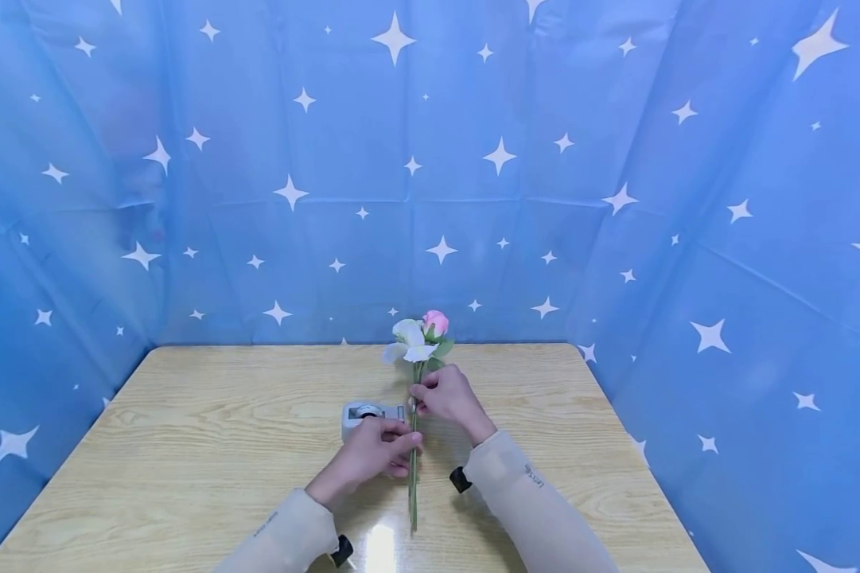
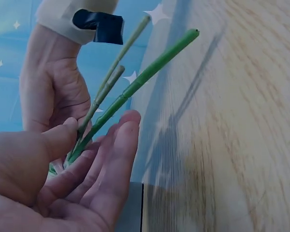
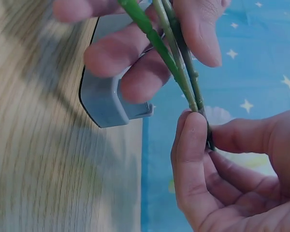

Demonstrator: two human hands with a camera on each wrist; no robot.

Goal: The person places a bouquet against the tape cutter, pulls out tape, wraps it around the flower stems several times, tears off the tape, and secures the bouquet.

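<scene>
A small bunch of artificial flowers, a pink rose (image 1: 435,321) and a white bloom (image 1: 410,337), is held over the table with its heads toward the back. Just below the blooms, my right hand (image 1: 453,395) pinches the gathered stems between thumb and fingers. Lower down, my left hand (image 1: 374,450) holds the same stems (image 2: 150,72) between its thumb and index finger, the other fingers spread loosely underneath. One stem is bright green and thicker; the others are duller green. In the right wrist view, the stems (image 3: 159,43) converge at the right fingertips.
A grey tape dispenser (image 1: 350,415) stands on the wooden table (image 1: 208,446), directly beyond my left hand and partly covered by it. Blue curtains (image 1: 358,159) with white stars enclose the table at the back and sides.
</scene>
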